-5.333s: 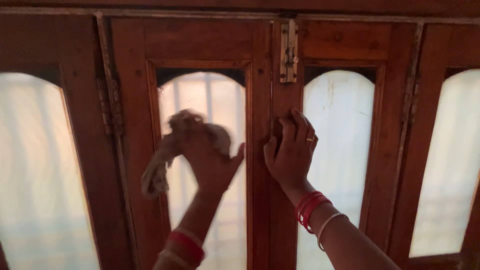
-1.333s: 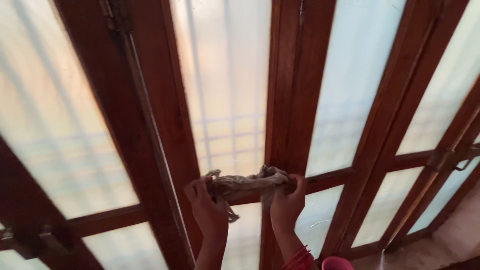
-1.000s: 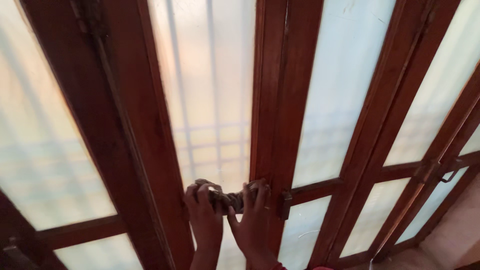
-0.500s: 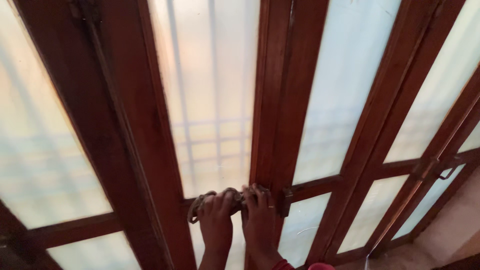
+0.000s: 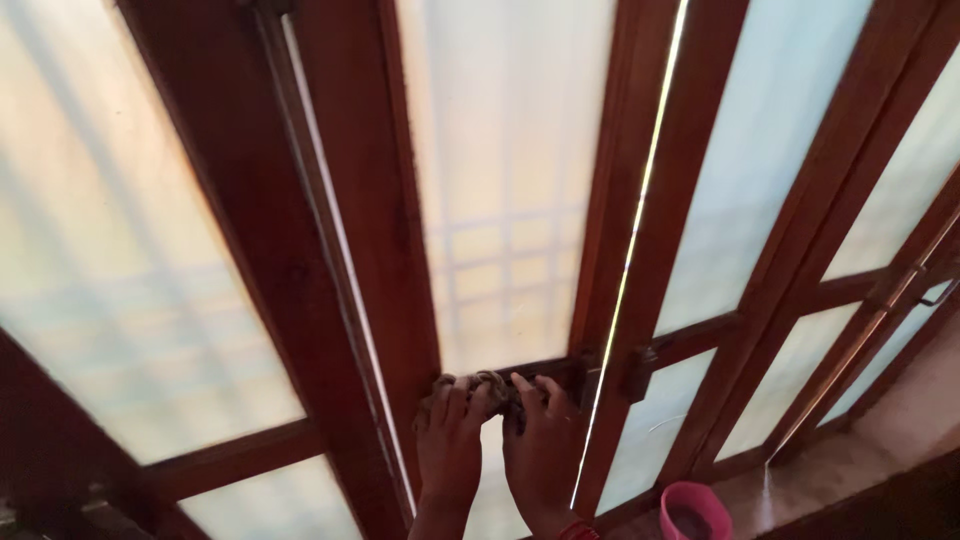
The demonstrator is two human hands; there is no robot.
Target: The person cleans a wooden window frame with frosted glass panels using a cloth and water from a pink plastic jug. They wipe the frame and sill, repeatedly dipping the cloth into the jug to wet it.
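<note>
My left hand (image 5: 448,450) and my right hand (image 5: 542,452) press side by side on a crumpled brownish rag (image 5: 485,388). The rag lies along the horizontal wooden crossbar (image 5: 545,370) of a window shutter, just below its tall frosted glass pane (image 5: 505,170). Fingers of both hands curl over the rag. A thin bright gap (image 5: 632,260) runs between this shutter and the one to its right.
Dark wooden window frames (image 5: 350,220) with several frosted panes fill the view. A small dark knob (image 5: 640,362) sits on the right shutter's crossbar. A pink container (image 5: 694,510) stands on the sill below. A metal latch (image 5: 935,293) hangs at the far right.
The hands stay together on the rag at the crossbar. A bright slit of light has appeared between the two middle shutters. The view has shifted, and the pink container shows more.
</note>
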